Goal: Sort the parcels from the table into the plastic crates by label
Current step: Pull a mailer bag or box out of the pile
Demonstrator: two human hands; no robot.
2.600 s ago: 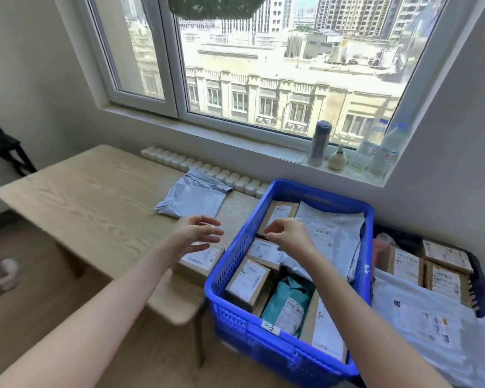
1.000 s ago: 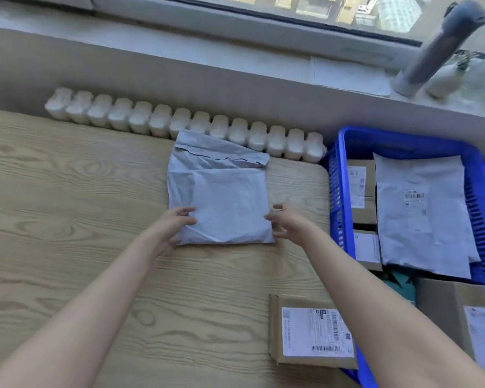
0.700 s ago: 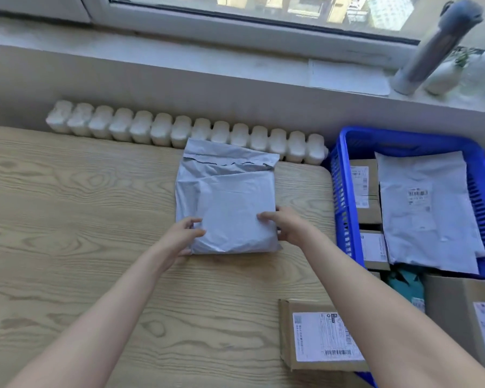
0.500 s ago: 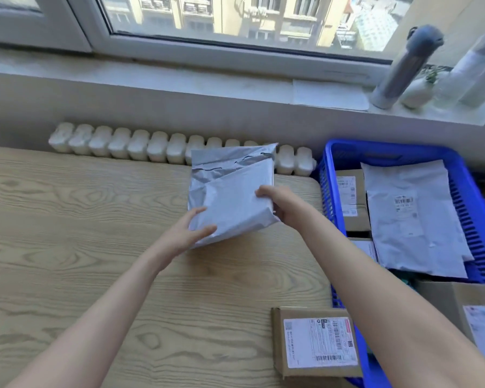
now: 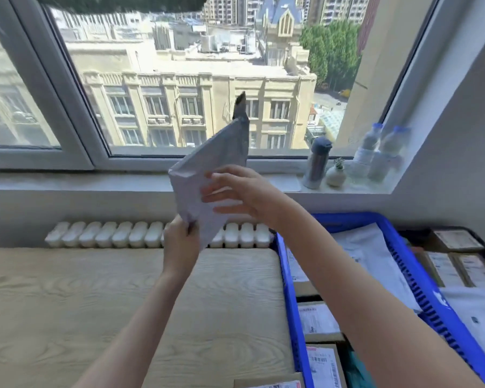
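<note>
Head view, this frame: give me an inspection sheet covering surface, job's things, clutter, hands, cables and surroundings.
Surface: wooden table; one labelled box at its near edge.
Job's things: grey mailer held up in the air in front of the window; blue crate right of the table holds boxes and white mailers; dark crate beyond it holds more.
Clutter: flask, vase and two bottles on the sill.
Hands: left hand pinches the mailer's lower corner; right hand lays spread fingers on its face.
Cables: nothing seen.
Surroundings: radiator behind the table; buildings outside.
</note>
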